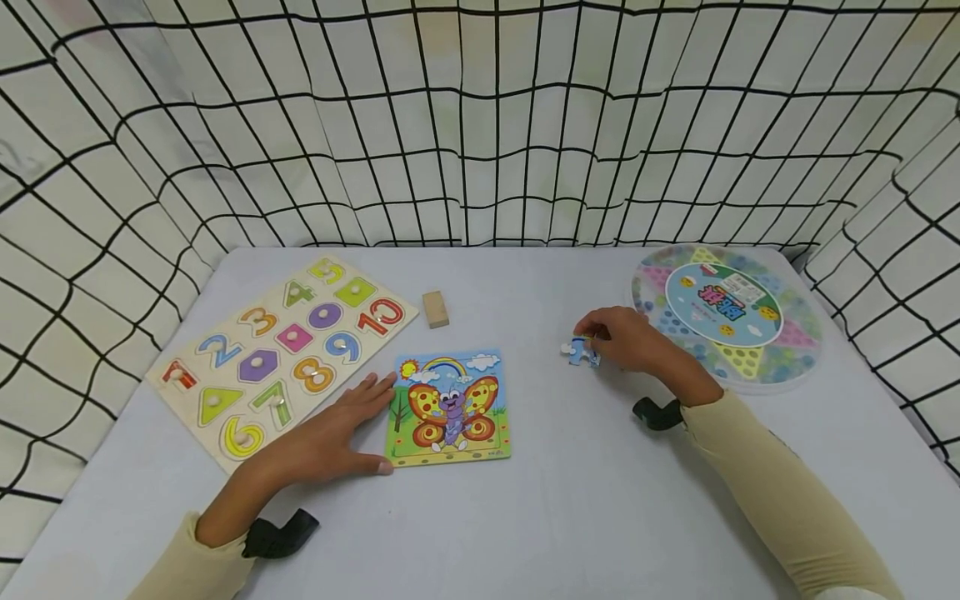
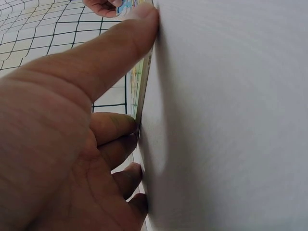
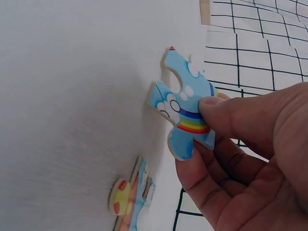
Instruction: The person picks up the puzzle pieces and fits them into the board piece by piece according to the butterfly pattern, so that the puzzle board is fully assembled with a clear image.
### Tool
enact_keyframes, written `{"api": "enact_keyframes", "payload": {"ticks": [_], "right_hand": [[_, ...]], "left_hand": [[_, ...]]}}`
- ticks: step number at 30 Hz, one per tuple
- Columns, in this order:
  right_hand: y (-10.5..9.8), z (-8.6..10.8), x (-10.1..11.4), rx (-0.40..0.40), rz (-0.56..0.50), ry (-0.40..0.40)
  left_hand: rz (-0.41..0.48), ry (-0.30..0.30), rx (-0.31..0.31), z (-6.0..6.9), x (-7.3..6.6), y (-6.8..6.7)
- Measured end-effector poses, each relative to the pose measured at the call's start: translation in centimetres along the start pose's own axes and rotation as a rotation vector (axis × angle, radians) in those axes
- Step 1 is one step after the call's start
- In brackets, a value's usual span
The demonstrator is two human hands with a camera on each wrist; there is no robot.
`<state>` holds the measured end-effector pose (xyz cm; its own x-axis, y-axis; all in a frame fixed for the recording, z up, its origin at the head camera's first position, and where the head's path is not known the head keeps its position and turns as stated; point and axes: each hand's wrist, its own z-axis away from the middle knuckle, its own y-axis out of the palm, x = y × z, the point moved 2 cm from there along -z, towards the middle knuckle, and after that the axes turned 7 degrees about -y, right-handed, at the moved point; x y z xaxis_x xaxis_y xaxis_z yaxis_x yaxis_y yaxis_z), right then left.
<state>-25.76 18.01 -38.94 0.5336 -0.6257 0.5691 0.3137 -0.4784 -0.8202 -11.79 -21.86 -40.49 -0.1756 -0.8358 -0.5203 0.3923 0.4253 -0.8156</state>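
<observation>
A square butterfly puzzle (image 1: 450, 412) lies flat at the middle of the table. My left hand (image 1: 330, 437) rests at its left side, fingers spread, fingertips at the left edge and thumb at the near-left corner. In the left wrist view, the thumb and fingers (image 2: 113, 127) touch the board's thin edge. My right hand (image 1: 626, 337) pinches a jigsaw piece (image 3: 185, 108) between thumb and fingers; it is light blue with a rainbow stripe and clouds. Close by in the right wrist view, another jigsaw piece (image 3: 134, 195) shows yellow, red and blue.
A wooden number-and-shape peg board (image 1: 281, 346) lies to the left, partly behind my left arm. A small wooden block (image 1: 435, 309) sits behind the butterfly puzzle. At the right is a round clear-rimmed game board (image 1: 723, 312). Black netting (image 1: 495, 125) encloses the table's back and sides.
</observation>
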Motion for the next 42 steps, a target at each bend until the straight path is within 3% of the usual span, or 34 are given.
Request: {"api": "enact_keyframes", "payload": {"ticks": [11,21,42], "right_hand": [[0.0,-0.2,0.4,0.012,-0.045,-0.044],[0.4,-1.8,1.9,-0.012,-0.064,-0.105],[2.6,-4.8,6.0,0.010,-0.119,-0.115]], "left_hand": [[0.007,-0.001,0.003,0.2,0.1,0.1],[0.016,0.001,-0.010,0.6,0.2,-0.1],[0.012,-0.010,0.007,0.2,-0.1,-0.1]]}}
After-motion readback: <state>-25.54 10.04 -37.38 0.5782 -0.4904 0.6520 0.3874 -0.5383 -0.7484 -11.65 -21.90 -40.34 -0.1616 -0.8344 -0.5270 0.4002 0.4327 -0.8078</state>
